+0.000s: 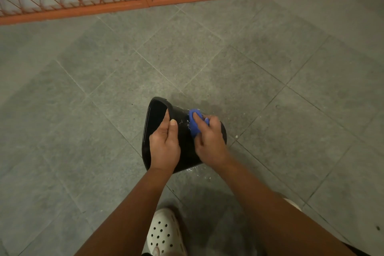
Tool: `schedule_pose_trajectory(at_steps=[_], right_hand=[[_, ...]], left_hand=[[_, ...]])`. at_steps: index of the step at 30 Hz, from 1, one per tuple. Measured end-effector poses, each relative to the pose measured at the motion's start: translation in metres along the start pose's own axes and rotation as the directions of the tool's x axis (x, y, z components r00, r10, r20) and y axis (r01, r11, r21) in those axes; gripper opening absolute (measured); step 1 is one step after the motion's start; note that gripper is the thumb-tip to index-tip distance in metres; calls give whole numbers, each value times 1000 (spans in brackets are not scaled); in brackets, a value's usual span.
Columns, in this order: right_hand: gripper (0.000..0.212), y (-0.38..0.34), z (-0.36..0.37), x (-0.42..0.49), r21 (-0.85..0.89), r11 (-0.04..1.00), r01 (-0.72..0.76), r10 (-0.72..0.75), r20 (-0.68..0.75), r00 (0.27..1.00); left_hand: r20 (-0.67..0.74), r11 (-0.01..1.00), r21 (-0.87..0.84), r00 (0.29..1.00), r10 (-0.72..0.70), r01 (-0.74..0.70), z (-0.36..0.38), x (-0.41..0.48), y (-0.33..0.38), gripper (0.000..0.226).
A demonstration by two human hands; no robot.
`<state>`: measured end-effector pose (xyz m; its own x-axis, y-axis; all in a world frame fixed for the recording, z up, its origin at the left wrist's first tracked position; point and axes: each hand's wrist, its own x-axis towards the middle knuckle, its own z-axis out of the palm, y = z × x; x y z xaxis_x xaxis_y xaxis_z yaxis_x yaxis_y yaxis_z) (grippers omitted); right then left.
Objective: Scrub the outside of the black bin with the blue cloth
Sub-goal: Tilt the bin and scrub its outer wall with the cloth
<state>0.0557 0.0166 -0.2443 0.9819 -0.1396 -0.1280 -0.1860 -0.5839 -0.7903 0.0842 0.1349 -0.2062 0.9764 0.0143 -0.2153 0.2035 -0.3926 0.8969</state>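
Head view shows the right hand (209,141) curled round a bunched blue cloth (195,123), with the thumb over the top of the wad, pressing it against the upper outer wall of the black bin (181,114). Small white flecks of foam cling to the wall just beside the cloth. The left hand (165,145) grips the bin's rim: its fingers reach into the opening while the thumb lies flat along the outside. The 2 hands sit close together, with a strip of wet black wall between them.

The bin lies on its side on the floor (249,68), its open mouth turned to the person's left and its base to the right. The floor is grey tile with pale grout lines, and a few white specks (195,172) lie on it next to the bin's near edge. A white clog (164,233) with round holes stands on the tiles below the forearms. Along the far edge of the floor runs an orange metal grille (145,2) with crossing diagonal bars.
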Motion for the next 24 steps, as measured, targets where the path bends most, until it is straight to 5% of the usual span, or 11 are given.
schedule_pose_trajectory(at_steps=[5,10,13,19,24], right_hand=[[41,19,-14,5,103,982,-159,155,43,987],[80,36,-19,-16,89,994,-55,36,201,979],[80,47,-18,-12,104,994,20,-35,143,989],[45,32,-15,-15,64,997,-30,37,-108,993],[52,11,-12,1,71,997,21,-12,-126,992]], left_hand=[[-10,989,-116,995,-98,96,-9,5,-5,39],[32,986,-118,993,-114,117,-10,10,-1,36],[31,983,-115,989,-142,144,-10,12,4,31],[73,995,-68,995,-67,72,-6,8,10,31],[66,999,-47,998,-17,20,-1,2,11,27]])
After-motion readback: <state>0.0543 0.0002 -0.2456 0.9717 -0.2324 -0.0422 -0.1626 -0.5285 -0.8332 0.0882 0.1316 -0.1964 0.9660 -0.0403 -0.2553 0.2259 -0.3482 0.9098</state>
